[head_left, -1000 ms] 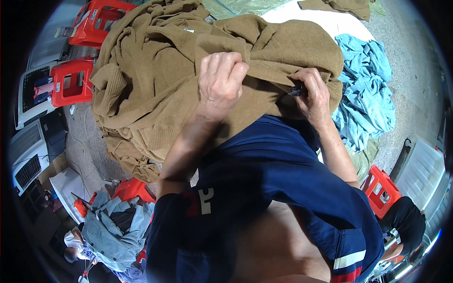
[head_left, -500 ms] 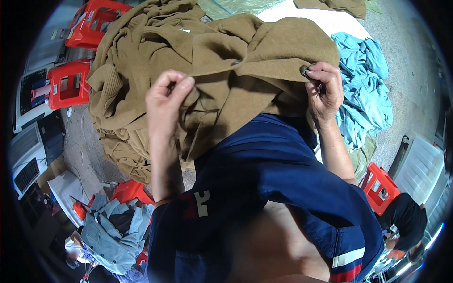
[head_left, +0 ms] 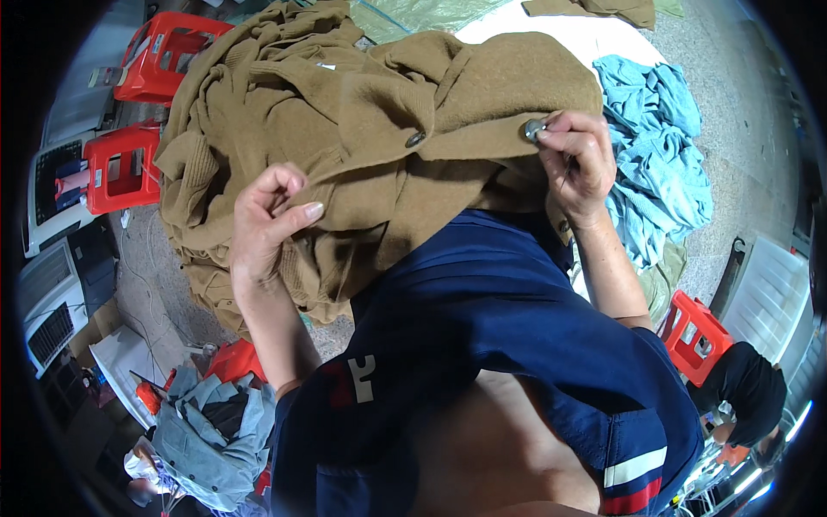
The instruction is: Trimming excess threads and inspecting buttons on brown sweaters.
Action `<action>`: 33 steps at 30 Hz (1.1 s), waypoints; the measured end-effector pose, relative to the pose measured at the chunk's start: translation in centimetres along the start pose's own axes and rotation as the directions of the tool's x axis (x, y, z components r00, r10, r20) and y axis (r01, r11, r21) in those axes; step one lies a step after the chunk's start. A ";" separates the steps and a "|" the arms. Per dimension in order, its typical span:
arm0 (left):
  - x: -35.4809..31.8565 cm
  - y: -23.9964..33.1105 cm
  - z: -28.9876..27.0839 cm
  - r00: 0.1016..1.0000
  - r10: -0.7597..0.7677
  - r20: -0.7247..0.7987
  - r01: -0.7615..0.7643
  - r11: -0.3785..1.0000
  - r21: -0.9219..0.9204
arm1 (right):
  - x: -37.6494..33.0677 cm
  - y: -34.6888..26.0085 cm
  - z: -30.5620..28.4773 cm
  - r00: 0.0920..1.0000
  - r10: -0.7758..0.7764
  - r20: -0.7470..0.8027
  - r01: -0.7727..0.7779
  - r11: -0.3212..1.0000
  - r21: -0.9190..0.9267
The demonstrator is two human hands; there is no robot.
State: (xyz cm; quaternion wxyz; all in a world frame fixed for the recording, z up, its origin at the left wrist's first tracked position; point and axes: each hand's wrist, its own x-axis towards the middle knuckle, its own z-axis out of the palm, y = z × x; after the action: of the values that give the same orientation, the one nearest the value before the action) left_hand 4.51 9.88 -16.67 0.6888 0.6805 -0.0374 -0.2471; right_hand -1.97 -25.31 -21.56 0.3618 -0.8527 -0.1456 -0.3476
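A brown knitted cardigan point(head_left: 482, 95) lies spread over my lap and the pile in front of me, its front edge drawn out between my hands. Thumb and fingers of my right hand point(head_left: 581, 159) are closed on that edge at a dark, shiny round button point(head_left: 531, 130). A second dark button point(head_left: 415, 139) shows farther left along the same edge. My left hand point(head_left: 269, 220) is beside the edge's left end, thumb and index finger apart with nothing visible between them; its other fingers curl inward.
More brown knitwear point(head_left: 215, 129) is heaped at the left. Light blue garments point(head_left: 659, 155) lie at the right. Red stools point(head_left: 125, 168) stand at the far left, another red stool point(head_left: 696, 336) at the right. People sit at the lower left and lower right, near a grey-blue garment point(head_left: 207, 444).
My left hand has moved left and down, and its thumb and index finger have parted from the cardigan's edge. My right hand has shifted slightly left, still gripping at the button.
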 end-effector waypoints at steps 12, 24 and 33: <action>3.6 1.0 8.4 0.981 0.094 0.169 -0.061 0.979 -0.195 | 3.7 -4.4 5.4 0.948 -0.317 0.032 0.294 0.908 0.297; 2.2 -0.4 8.0 0.932 0.362 0.012 -0.358 0.915 0.186 | 3.4 -5.5 6.9 0.972 -0.139 0.192 0.071 0.944 0.322; 1.7 -0.4 7.0 0.849 0.500 0.168 -0.496 0.649 0.577 | 3.3 -4.8 7.2 0.862 0.086 0.499 -0.337 0.833 0.438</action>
State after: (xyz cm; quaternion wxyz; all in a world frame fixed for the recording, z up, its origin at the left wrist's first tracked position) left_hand 3.14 2.78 -17.00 0.4780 0.8265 -0.2966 -0.0213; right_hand 1.45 -16.83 -20.33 0.5670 -0.7939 -0.2155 -0.0410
